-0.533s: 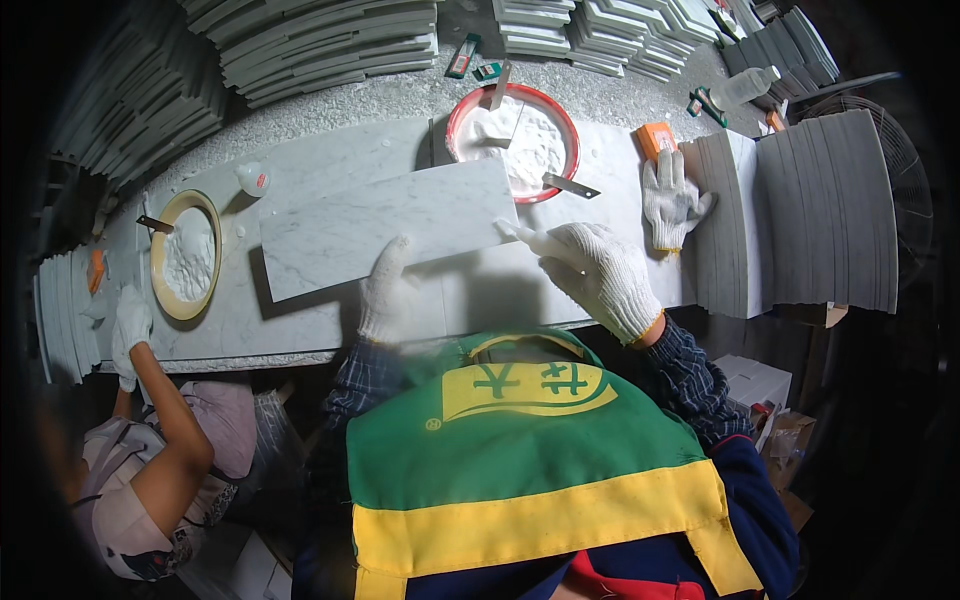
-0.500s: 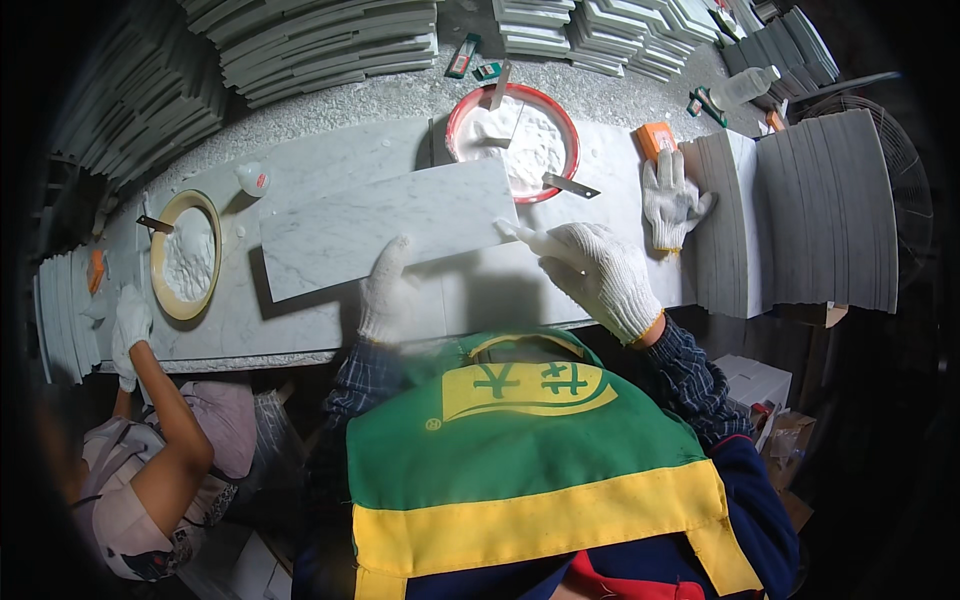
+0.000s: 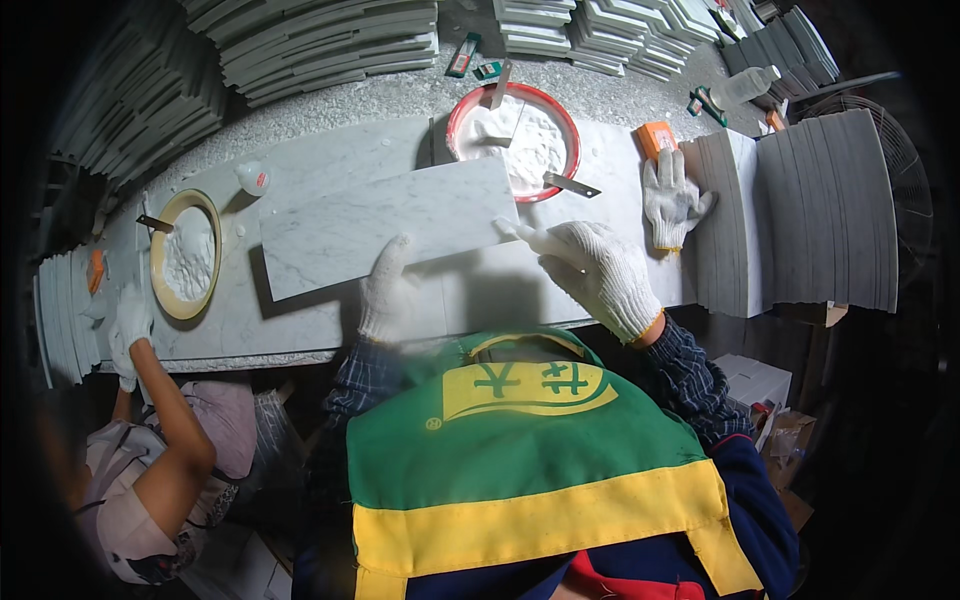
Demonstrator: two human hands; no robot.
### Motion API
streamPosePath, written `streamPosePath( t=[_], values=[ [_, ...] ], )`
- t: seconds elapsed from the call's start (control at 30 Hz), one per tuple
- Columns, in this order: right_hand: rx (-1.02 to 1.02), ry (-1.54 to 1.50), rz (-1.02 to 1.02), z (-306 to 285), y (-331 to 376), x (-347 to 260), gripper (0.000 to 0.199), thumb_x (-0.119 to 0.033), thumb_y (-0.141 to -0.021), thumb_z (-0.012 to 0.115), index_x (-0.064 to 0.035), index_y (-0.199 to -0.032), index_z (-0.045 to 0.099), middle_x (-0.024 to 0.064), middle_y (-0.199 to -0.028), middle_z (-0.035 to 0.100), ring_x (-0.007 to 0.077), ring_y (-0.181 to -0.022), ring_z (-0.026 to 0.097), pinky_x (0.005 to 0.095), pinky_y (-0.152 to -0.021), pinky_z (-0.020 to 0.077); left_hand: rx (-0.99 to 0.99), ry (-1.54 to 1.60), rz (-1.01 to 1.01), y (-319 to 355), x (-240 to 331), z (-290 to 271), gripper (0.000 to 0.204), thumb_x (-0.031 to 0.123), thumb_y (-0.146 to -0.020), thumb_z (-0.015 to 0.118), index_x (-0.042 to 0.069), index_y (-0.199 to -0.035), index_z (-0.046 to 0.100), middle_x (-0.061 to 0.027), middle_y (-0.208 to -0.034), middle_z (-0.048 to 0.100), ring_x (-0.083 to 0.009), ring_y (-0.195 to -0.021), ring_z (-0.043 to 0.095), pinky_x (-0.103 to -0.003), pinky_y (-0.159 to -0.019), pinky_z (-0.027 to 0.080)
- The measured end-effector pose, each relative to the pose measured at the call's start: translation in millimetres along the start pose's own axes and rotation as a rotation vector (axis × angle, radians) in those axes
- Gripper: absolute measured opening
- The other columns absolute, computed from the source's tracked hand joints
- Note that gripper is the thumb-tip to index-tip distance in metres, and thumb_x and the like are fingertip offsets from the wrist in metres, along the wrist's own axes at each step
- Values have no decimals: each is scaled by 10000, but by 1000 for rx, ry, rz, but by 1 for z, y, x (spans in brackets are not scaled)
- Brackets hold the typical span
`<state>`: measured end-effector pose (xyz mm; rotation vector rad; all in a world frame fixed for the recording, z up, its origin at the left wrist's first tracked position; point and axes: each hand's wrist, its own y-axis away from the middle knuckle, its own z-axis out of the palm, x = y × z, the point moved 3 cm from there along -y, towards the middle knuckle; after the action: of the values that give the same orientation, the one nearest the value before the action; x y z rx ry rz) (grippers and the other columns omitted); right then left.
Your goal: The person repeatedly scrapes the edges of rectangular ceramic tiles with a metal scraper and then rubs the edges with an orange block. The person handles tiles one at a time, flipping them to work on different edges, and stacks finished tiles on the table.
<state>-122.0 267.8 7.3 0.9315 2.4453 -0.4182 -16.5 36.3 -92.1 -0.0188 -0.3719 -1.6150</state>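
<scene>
A long grey-veined marble tile [image 3: 400, 220] is tilted above the white worktop, casting a shadow. My left hand [image 3: 388, 290], in a white knit glove, grips its near edge with the thumb on top; the other fingers are hidden beneath. My gloved right hand [image 3: 605, 275] is closed on a small white bottle [image 3: 535, 238], mostly covered by the fingers. Its pointed tip reaches the tile's near right corner. Just beyond the tile stands a red-rimmed bowl [image 3: 572, 135] of white powder or paste, with a scraper [image 3: 572, 185] across its rim and another blade in it.
A yellow bowl [image 3: 158, 265] of white material and a small white bottle [image 3: 252, 178] stand left. A co-worker's gloved hand [image 3: 130, 325] is at far left. On the right are an empty glove [image 3: 668, 205], an orange box [image 3: 655, 138] and stacked tiles [image 3: 830, 210]. More tile stacks [image 3: 320, 45] line the back.
My hands, the tile and the small bottle stay almost exactly where they were. The co-worker's arm at the left has shifted slightly.
</scene>
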Motion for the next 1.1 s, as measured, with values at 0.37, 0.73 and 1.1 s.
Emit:
streamPosePath(
  t=[0.37,0.73,1.1],
  values=[
    [-17,-17,21,1,1,2,244,-112,-910,781,-92,-1152,753,105,-1023,729,324,-920,706,409,-818,578,-238,452,-107,-1,-7,8,585,347,-1062,535,-48,-1491,480,-220,-1469,577,-347,-1331,583,-500,-1153,466],
    [76,-662,463,-12,33,42,405,-229,-971,750,-21,-1309,670,32,-1072,740,110,-987,663,285,-883,525,263,-408,181,2,6,-14,496,273,-1009,684,-63,-1359,583,-167,-1335,675,-295,-1214,677,-448,-1073,564],
    [525,-231,453,-5,-12,157,405,-240,-937,773,3,-1251,697,121,-1088,759,191,-976,720,325,-866,563,379,-481,253,5,6,-16,479,326,-980,736,-40,-1279,661,-144,-1266,710,-262,-1109,713,-405,-1015,587]
  ],
)
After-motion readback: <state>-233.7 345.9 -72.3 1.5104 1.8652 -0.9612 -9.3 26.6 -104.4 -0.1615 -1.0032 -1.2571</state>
